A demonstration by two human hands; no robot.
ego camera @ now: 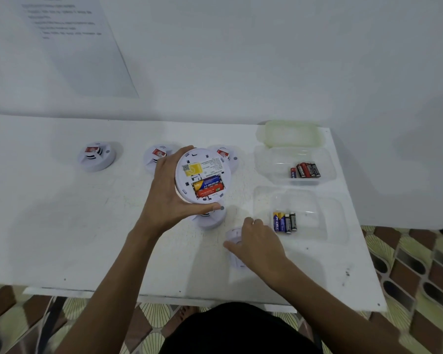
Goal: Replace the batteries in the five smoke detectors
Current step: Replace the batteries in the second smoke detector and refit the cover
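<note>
Left hand [173, 195] grasps upturned smoke detector [202, 169] by rim, raised over table [87, 226] centre; two batteries [208, 186] seated in its open bay. Right hand [260, 245] fingers curled over loose cover plate [233, 235] lying flat on table. Second detector [211, 221] below held one; back-row detector [96, 155] at left. Far tray [271, 162]: red/black cells [306, 170]. Near tray [317, 221]: blue-yellow and black cells [285, 221]

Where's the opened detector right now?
Head view, centre: left hand grips the opened detector, batteries up, over another detector on the table, left of the clear trays.
</note>
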